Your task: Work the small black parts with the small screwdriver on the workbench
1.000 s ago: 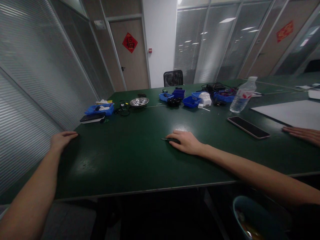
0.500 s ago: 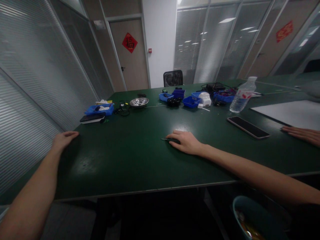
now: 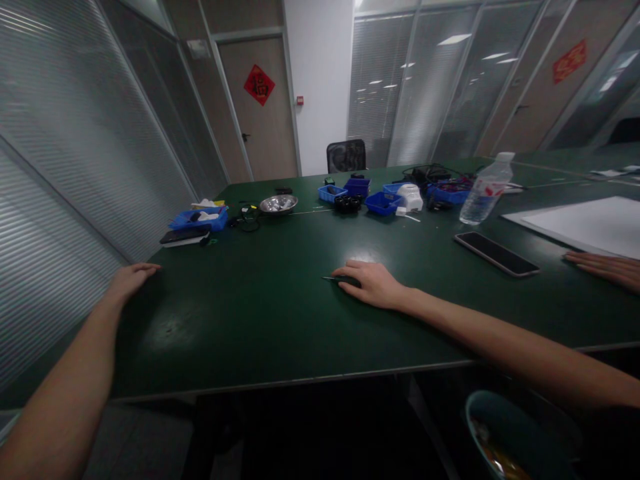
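Observation:
On the green table (image 3: 240, 313), my right hand (image 3: 375, 285) rests with its fingers curled round a small screwdriver (image 3: 350, 281). The thin metal shaft points left and lies close to the tabletop; most of the dark handle is under my fingers. My left hand (image 3: 131, 279) lies at the table's left edge, fingers stretched out and nothing visible in them. A dark phone-like slab (image 3: 185, 237) and a blue tray (image 3: 203, 220) with mixed items sit beyond it.
A phone (image 3: 496, 253) and a water bottle (image 3: 486, 190) stand to the right, near white sheets (image 3: 595, 223) and another person's hand (image 3: 603, 267). Farther back are a metal bowl (image 3: 279, 204), blue bins (image 3: 383, 204), a white device (image 3: 411, 198) and cables. A bin (image 3: 477, 427) stands below the table edge.
My left hand has shifted very slightly right. At the far right, a blurred grey shape above the white sheets is gone, and the sheets look spread differently. My right hand stays put.

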The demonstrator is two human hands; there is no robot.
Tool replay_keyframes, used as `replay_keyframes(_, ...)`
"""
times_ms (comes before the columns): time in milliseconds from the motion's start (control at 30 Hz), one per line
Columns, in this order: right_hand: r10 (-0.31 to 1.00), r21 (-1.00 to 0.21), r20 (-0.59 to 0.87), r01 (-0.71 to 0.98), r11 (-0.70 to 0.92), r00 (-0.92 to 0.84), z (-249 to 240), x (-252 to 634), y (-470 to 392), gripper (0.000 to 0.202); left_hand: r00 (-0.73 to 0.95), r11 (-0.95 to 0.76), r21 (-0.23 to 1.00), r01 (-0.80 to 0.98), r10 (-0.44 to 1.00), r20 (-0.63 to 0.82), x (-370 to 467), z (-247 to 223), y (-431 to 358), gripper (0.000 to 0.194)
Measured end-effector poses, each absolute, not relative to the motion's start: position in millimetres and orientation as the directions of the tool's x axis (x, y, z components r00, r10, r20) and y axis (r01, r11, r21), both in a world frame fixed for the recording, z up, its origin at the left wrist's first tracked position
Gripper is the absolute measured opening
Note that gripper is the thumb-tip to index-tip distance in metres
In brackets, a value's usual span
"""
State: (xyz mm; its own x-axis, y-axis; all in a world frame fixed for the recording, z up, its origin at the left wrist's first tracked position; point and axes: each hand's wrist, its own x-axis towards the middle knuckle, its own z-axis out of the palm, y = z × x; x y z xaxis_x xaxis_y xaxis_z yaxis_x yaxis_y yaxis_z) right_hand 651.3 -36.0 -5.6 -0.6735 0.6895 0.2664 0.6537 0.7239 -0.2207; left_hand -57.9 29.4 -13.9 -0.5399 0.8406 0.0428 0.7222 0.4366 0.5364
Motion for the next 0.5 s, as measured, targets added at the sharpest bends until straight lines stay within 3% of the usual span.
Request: replay_keyframes(500,0.695,-0.238,0.271,0.653,0.719,-0.666,-4.9,651.0,-37.0,0.037,-0.615,0.484,0.561,0.671,0.786,0.058,-40.0,1.2,19.3,0.031)
